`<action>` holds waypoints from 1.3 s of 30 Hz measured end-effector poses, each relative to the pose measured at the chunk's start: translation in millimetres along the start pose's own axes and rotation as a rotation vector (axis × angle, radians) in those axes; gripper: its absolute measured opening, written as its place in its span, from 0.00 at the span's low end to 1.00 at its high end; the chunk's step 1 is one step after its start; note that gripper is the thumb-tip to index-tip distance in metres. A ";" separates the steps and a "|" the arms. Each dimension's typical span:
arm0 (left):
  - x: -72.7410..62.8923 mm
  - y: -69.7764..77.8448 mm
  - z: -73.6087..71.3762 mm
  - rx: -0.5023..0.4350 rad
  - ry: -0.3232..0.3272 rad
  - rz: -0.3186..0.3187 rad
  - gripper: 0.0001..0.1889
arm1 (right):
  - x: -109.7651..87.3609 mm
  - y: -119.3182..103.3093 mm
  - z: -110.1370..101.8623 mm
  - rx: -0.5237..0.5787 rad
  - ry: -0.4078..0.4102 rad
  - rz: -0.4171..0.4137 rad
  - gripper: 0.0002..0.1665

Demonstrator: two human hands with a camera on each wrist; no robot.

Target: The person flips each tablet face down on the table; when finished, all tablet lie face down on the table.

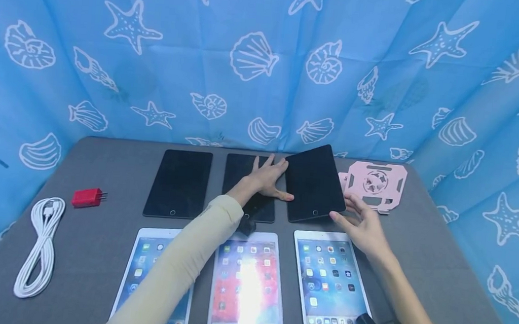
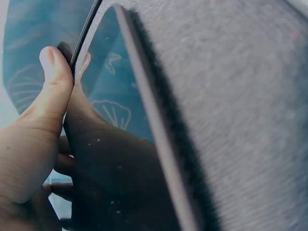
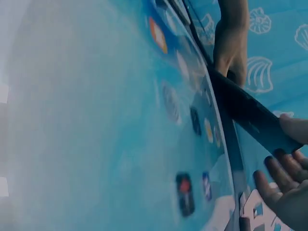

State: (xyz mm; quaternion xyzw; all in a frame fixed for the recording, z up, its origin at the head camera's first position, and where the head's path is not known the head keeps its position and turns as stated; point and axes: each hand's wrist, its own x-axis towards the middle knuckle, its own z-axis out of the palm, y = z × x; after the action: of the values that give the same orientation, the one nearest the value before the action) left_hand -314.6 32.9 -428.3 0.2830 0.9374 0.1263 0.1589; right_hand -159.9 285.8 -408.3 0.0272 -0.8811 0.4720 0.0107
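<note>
A black tablet (image 1: 314, 186) with a dark screen is tilted, its right side raised off the grey table. My right hand (image 1: 364, 226) grips its lower right corner, thumb on top and fingers underneath, as the right wrist view also shows. My left hand (image 1: 265, 177) holds the left edge of the same tablet, thumb at the front; some of its fingers are hidden in the left wrist view. Beneath that hand lies a second dark tablet (image 1: 262, 210), flat and partly covered. To its left another black tablet (image 1: 180, 183) lies flat.
Three lit white tablets line the front: one (image 1: 142, 254) partly behind my left sleeve, one with glare (image 1: 226, 291), one (image 1: 329, 284) beside my right forearm. A pink tablet case (image 1: 388, 182) lies right. A red charger (image 1: 86, 197) and coiled white cable (image 1: 37, 251) lie left.
</note>
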 end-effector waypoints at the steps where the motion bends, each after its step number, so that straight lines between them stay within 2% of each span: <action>1: -0.1 1.1 0.5 -0.007 0.002 0.007 0.59 | -0.1 -2.9 1.1 0.024 0.008 -0.010 0.41; 6: -1.1 9.8 4.1 -0.050 -0.005 0.065 0.55 | -0.3 -20.5 10.2 0.093 0.085 -0.094 0.38; 12: -0.4 20.5 6.5 -0.101 -0.009 0.105 0.55 | 0.4 -36.5 21.7 0.052 0.116 -0.247 0.34; 15: 1.0 22.6 5.1 -0.122 -0.008 0.108 0.55 | 0.9 -39.4 25.2 0.036 0.116 -0.282 0.34; 19: 1.9 22.7 -3.2 -0.233 0.035 0.137 0.52 | 1.8 -39.9 29.0 0.015 0.111 -0.286 0.34; 22: 1.0 22.0 -14.9 -0.365 0.080 0.187 0.49 | 3.1 -38.6 32.0 0.004 0.096 -0.286 0.34; 24: -0.7 21.5 -23.6 -0.422 0.095 0.221 0.51 | 4.3 -36.7 34.1 -0.008 0.083 -0.285 0.34; 28: -4.2 17.7 -38.1 -0.474 0.076 0.261 0.55 | 5.1 -33.6 38.4 -0.059 0.031 -0.258 0.36; 31: -6.7 12.7 -43.4 -0.519 0.049 0.246 0.50 | 4.6 -30.5 42.3 -0.131 -0.038 -0.227 0.37; 34: -9.5 8.8 -46.4 -0.588 0.040 0.230 0.51 | 4.3 -25.0 45.8 -0.206 -0.096 -0.206 0.38; 39: -12.0 3.0 -52.6 -0.637 0.036 0.251 0.51 | 5.4 -18.0 48.7 -0.293 -0.127 -0.199 0.36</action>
State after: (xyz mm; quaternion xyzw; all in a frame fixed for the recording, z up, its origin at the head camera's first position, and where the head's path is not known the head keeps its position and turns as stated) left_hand -323.0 20.8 -376.4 0.3301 0.8114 0.4361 0.2058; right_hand -163.9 235.1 -420.1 0.1420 -0.9323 0.3325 0.0055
